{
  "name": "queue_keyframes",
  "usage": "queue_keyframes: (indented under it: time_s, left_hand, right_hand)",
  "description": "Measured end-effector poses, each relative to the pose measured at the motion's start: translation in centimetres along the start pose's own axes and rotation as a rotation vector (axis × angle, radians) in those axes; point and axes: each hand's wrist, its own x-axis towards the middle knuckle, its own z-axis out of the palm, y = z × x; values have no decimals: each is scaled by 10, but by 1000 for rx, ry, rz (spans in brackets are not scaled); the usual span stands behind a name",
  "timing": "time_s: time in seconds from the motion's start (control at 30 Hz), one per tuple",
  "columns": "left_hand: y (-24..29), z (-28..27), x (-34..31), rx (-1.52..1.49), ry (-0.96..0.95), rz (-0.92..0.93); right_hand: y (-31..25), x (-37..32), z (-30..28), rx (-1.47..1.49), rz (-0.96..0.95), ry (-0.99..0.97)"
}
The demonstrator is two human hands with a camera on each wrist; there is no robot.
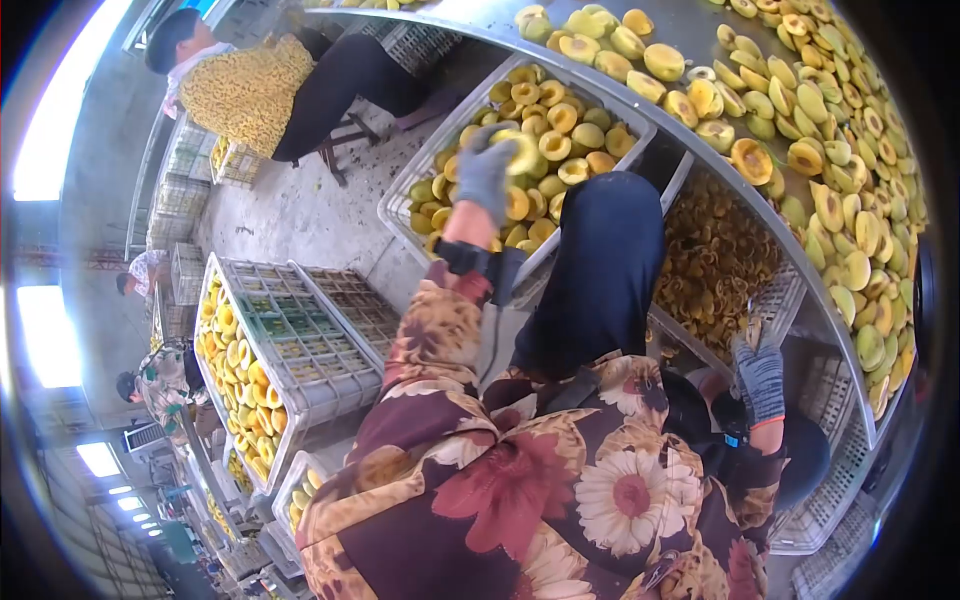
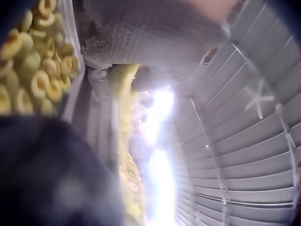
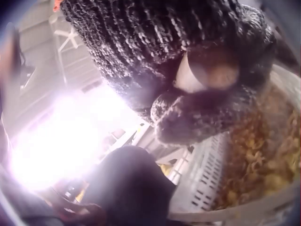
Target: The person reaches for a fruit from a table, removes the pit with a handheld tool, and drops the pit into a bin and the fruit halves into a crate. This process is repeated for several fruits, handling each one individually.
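In the head view, my gloved left hand (image 1: pixel 483 178) pinches a yellow fruit half (image 1: pixel 519 152) above a crate (image 1: pixel 392 205) filled with fruit halves. The left wrist view shows the glove (image 2: pixel 146 37) close up, with part of the yellow fruit (image 2: pixel 124 77) below it. Low on the right, my gloved right hand (image 1: pixel 758 380) grips a small tool (image 1: pixel 753 328) beside a crate of brown scraps (image 1: pixel 715 250). The tool's rounded brown end (image 3: pixel 211 70) shows between the curled fingers of the right hand (image 3: pixel 164 56) in the right wrist view; its other end cannot be made out.
A metal table (image 1: pixel 700 150) heaped with fruit halves curves along the upper right. A crate of yellow halves (image 1: pixel 300 400) stands at the left. One person (image 1: pixel 245 90) sits at the upper left, others farther back. A dark-trousered knee (image 1: pixel 615 225) rises between the two crates.
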Motion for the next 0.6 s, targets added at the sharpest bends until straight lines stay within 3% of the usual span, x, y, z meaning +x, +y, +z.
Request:
queue_keyframes:
  time_s: [0.17,0.27,0.37,0.47,0.53,0.6]
  left_hand:
    - [-68,-203,27,427,469,40]
    - [-75,-254,15,684,506,-98]
    - [-59,-228,2,1150,391,-99]
    - [-65,-221,14,1312,387,-32]
    - [-63,-215,24,1414,435,-30]
    - [-65,-216,35,1637,343,-1]
  right_hand:
    - [11,-2,4,-20,197,-128]
    - [10,-4,11,-49,195,-166]
    - [13,5,17,-287,272,-275]
    - [29,4,24,-363,-103,-180]
    - [1,-9,20,-375,-45,-187]
    - [0,-14,17,-376,-41,-142]
